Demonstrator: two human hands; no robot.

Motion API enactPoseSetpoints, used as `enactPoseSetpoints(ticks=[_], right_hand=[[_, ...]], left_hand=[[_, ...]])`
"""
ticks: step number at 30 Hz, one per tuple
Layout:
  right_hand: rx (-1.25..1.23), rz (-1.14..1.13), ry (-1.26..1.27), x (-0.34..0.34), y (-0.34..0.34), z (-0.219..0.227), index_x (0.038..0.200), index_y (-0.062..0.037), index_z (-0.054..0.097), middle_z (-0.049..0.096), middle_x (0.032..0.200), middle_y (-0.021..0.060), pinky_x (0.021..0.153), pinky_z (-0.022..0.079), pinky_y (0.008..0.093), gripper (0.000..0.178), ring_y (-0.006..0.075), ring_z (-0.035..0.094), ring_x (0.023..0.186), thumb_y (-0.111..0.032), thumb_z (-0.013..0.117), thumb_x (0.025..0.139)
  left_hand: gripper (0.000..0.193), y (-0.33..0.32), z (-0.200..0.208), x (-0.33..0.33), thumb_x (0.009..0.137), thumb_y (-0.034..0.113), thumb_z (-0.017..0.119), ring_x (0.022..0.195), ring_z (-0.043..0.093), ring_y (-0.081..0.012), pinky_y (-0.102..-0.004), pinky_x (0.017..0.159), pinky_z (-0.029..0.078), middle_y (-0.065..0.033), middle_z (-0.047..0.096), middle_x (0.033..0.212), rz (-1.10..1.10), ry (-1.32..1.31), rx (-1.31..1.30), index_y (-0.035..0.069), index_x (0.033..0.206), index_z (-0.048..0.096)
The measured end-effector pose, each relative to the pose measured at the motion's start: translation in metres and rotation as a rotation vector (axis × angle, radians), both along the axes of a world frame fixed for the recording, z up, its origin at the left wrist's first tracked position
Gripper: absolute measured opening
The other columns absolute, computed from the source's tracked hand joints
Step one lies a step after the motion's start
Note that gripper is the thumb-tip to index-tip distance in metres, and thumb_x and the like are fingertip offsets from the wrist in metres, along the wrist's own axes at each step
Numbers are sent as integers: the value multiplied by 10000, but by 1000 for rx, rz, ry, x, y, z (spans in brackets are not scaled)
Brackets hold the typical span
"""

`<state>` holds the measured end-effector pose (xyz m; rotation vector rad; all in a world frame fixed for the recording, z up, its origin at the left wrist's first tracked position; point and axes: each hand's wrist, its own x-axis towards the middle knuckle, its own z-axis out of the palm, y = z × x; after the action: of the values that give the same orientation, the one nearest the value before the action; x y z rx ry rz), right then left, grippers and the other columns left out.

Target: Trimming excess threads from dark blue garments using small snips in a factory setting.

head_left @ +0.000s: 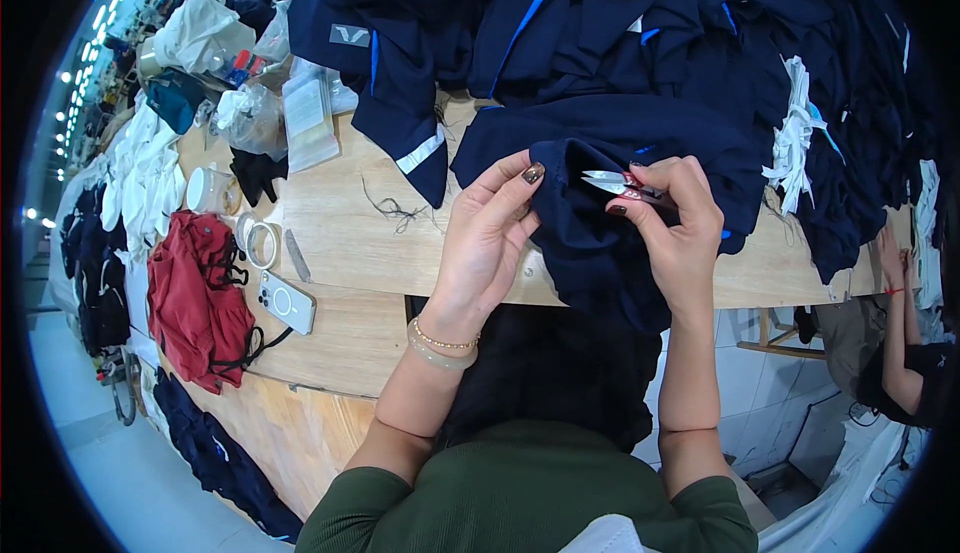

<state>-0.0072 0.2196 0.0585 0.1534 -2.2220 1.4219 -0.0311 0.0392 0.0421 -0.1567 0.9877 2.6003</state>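
Note:
A dark navy garment (600, 243) lies over the table's front edge, partly hanging down before me. My left hand (490, 238) pinches the garment's edge between thumb and fingers. In my right hand (680, 223) is a pair of thread snips (622, 187) with a red body. Their pointed silver blades are parted and point left, just over the navy cloth and a little to the right of my left fingertips. Whether a thread lies between the blades is too small to tell.
Navy garments with blue trim (590, 33) heap along the far side. White strips (793, 143) lie at the right. On the left are a red bag (200, 298), a phone (287, 302), tape rolls (262, 245) and loose threads (398, 215). A co-worker's arm (900, 353) shows far right.

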Motion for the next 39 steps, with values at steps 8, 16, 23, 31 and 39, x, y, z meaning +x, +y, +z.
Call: enactPoseSetpoints(ticks=[8,16,23,31,39], right_hand=[[203,21,92,-2,-2,2,811,17,612,594,735,61,604,414,273,236,190,486,703,-49,765,644],[281,3,158,-2,-2,9,804,6,623,592,725,59,586,400,300,264,217,478,672,-91,776,612],[352,-2,192,-2,0,10,805,3,620,576,713,59,575,389,306,272,222,467,658,-102,776,608],[374,10,221,-3,-5,12,806,5,620,576,711,58,582,399,301,275,224,475,656,-105,776,608],[142,13,50,-6,1,13,820,34,592,574,773,68,623,437,256,222,161,520,713,-23,749,673]], left_hand=[[210,2,1,3,902,45,572,937,609,-97,-232,817,486,-58,644,1013,10,3,-17,12,1110,581],[208,4,3,2,899,48,576,929,608,-93,-231,819,482,-56,644,1015,-9,21,-9,12,1104,584],[212,4,3,3,898,52,579,923,604,-87,-223,816,477,-54,643,1014,5,23,-16,9,1106,583],[203,6,5,4,897,43,576,912,604,-82,-213,800,477,-49,640,1003,-7,36,-40,5,1096,588],[215,7,8,4,895,26,571,910,605,-75,-196,800,473,-50,643,1005,-4,27,-57,0,1108,589]])
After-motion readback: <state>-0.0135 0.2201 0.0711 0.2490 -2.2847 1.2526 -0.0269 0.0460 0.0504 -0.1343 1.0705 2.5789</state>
